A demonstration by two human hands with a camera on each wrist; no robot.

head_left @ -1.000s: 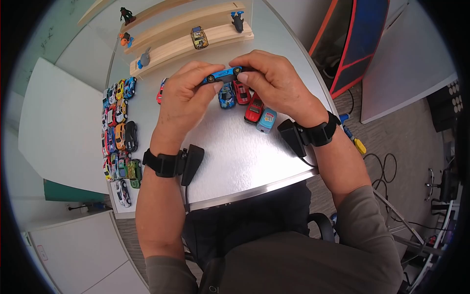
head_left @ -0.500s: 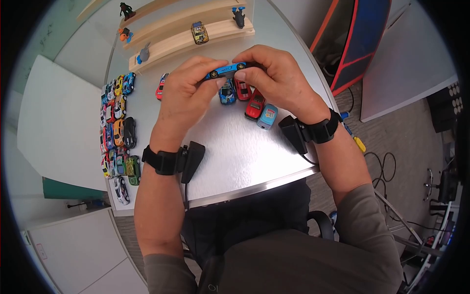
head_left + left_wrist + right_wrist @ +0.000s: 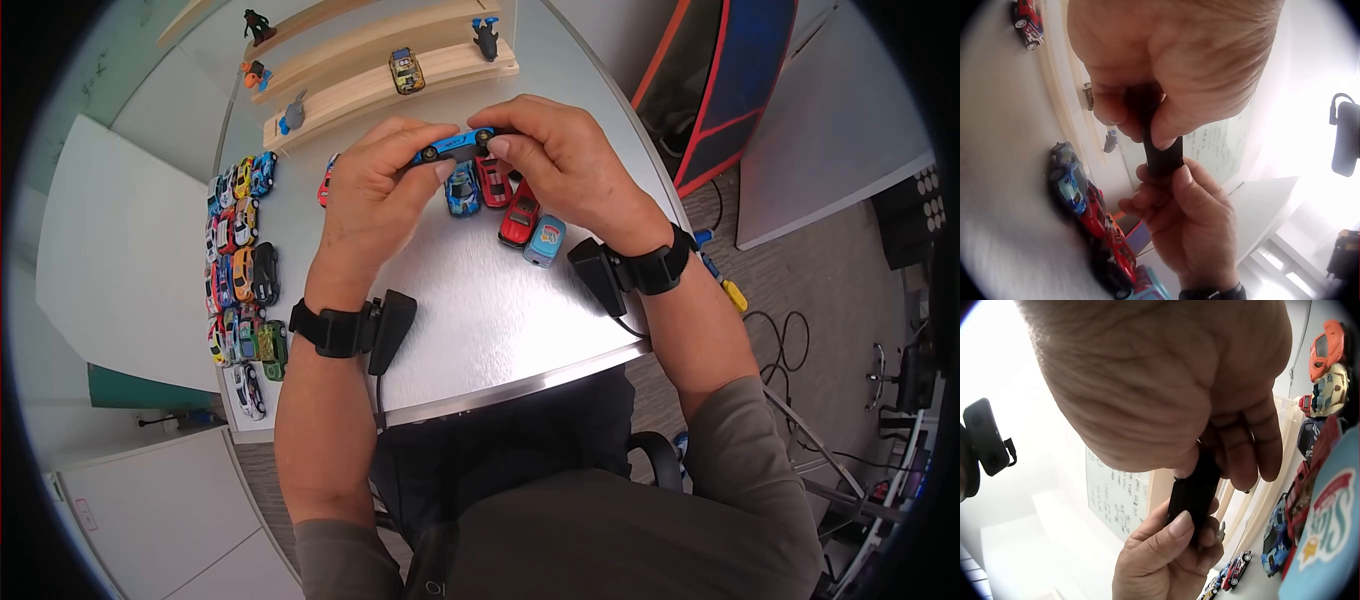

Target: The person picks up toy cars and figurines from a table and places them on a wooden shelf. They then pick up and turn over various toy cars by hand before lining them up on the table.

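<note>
Both hands hold one blue toy car (image 3: 460,143) above the table, wheels along its lower side. The left hand (image 3: 378,190) pinches one end between thumb and fingers; the right hand (image 3: 565,165) pinches the other end. From below, the wrist views show the car's black underside (image 3: 1165,156), (image 3: 1190,503) between the two hands. Just under it on the table stand a blue patterned car (image 3: 462,190), a red car (image 3: 493,182), another red car (image 3: 519,216) and a light blue vehicle (image 3: 545,241).
Several toy cars (image 3: 243,273) stand in rows along the table's left side. A red car (image 3: 326,182) is partly hidden behind the left hand. Curved wooden shelves (image 3: 350,107) at the back carry a yellow patterned car (image 3: 407,71) and small animal figures (image 3: 486,40).
The blue car and both hands rise slightly and tilt, then come back down a little. Both hands keep their hold on the car throughout.
</note>
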